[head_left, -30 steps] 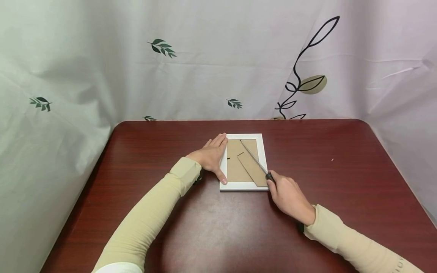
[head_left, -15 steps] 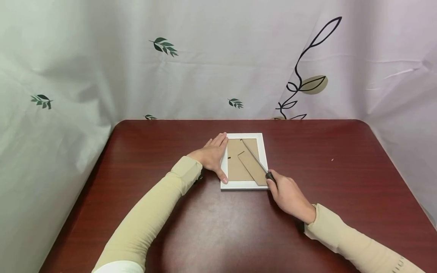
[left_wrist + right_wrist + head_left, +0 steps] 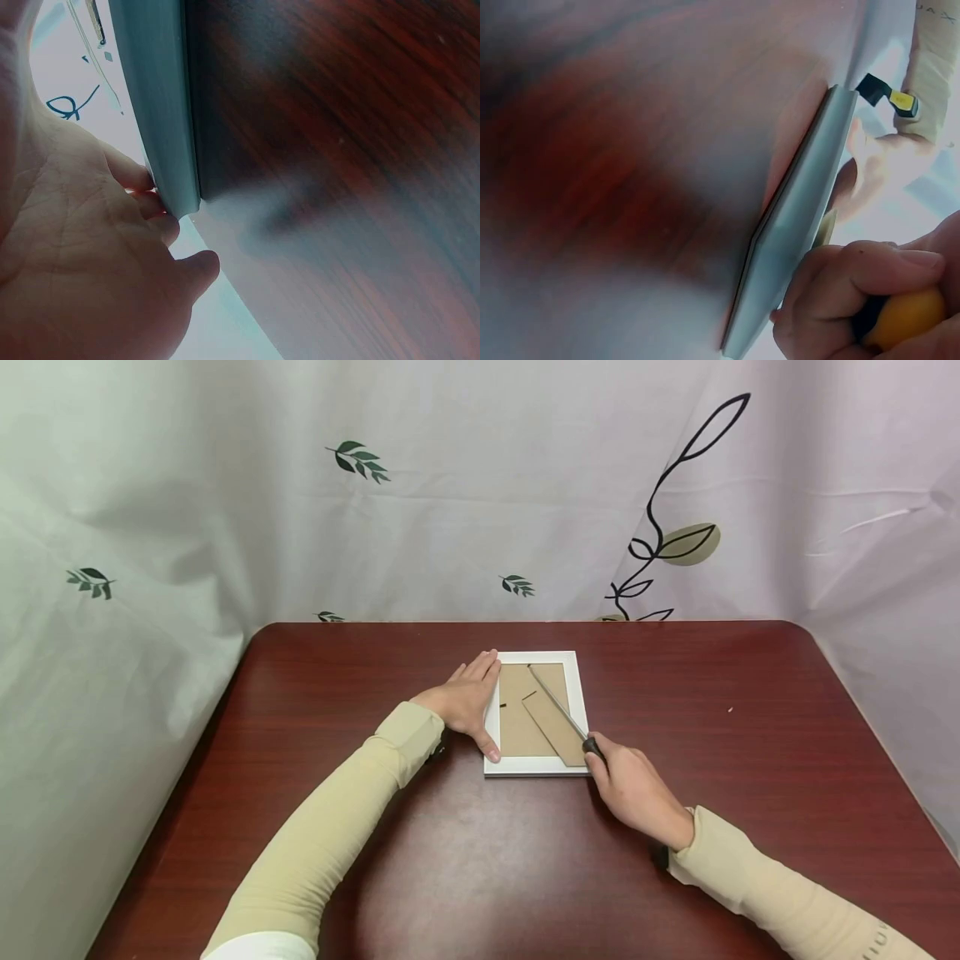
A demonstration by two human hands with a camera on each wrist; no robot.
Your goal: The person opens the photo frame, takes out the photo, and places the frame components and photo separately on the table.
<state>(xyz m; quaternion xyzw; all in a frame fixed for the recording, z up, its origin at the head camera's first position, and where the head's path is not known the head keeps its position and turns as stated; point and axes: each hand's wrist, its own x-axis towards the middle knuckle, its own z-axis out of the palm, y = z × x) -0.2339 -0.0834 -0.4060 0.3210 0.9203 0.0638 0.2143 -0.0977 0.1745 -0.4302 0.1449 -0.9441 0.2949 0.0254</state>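
Observation:
A white picture frame point(image 3: 528, 767) lies back side up on the table, its brown backing board point(image 3: 517, 731) and slanted stand leg point(image 3: 558, 733) showing. My left hand point(image 3: 467, 700) rests along the frame's left edge, fingers extended and thumb spread toward the near corner; fingertips touch the rim in the left wrist view. With curled fingers, my right hand point(image 3: 636, 789) grips a screwdriver point(image 3: 555, 700) by its black and yellow handle point(image 3: 911, 319). The metal shaft slants over the board, its tip at a small dark tab near the top edge. Another dark tab point(image 3: 503, 705) sits at the left.
The dark red wooden table point(image 3: 480, 877) has rounded far corners. Behind and at both sides hangs a pale curtain point(image 3: 450, 510) with leaf prints. A tiny white speck point(image 3: 730, 709) lies on the table to the right.
Almost nothing differs. The view has shifted very slightly; both hands, the frame and the screwdriver keep the same places relative to each other.

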